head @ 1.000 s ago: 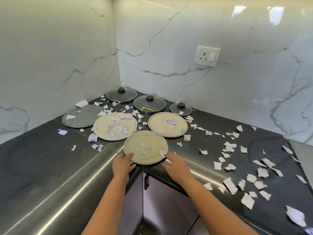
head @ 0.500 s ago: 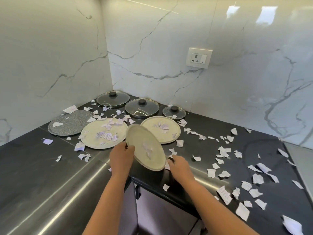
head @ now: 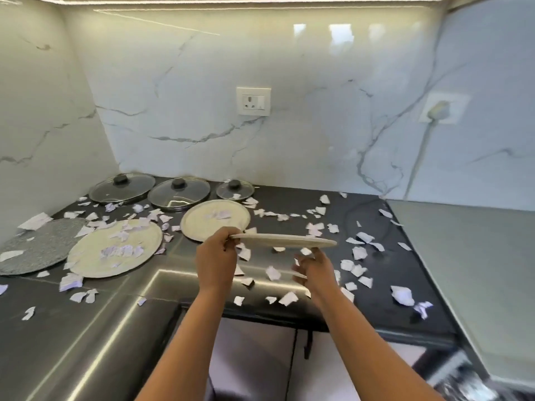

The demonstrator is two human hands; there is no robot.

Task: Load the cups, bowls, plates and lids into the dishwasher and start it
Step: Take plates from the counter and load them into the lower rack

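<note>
Head view, left to right. On the counter (head: 58,342) lie a grey plate (head: 37,250), a big plate (head: 95,256) strewn with scraps (head: 121,251), three lids (head: 179,195) along the wall, and a far plate (head: 215,219) that also carries scraps. None is loaded, and the dishwasher is not in view. Left hand (head: 215,259) pinches the left rim of the held plate (head: 285,241). That plate hangs roughly level above the counter, edge-on to the camera, so its top face cannot be checked for scraps. Right hand (head: 314,266) sits loose-fingered just under the plate's right rim, gripping nothing; blur prevents confirming contact. Assessment: a one-sided pinch on a wide flat plate is weak. Recommended: seat the right hand on the opposite rim before carrying, tip the plate over the counter to shed any scraps, then carry it on edge to the rack. Scraps on the other plates need the same clearing.
</note>
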